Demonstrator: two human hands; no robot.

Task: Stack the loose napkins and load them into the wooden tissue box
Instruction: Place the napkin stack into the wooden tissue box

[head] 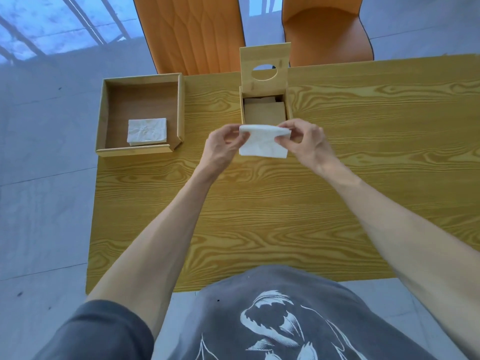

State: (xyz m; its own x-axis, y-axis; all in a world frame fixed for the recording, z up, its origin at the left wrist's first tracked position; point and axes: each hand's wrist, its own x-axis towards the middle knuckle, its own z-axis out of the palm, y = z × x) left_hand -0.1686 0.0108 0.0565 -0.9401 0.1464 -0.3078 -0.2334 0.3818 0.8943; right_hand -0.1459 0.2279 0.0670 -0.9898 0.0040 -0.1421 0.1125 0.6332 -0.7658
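both hands pinching one napkin (263,141), left hand (220,146) and right hand (304,141) on its ends, long axis left-right. held just in front of the open tissue box (265,110); box lies straight ahead. another napkin (147,131) left of the box in tray (104,113).

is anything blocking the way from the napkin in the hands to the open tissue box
Nothing visible does. The napkin, pinched at its top corners by the left hand and right hand, hangs just in front of the tissue box. The lid is swung up and back, leaving the opening clear.
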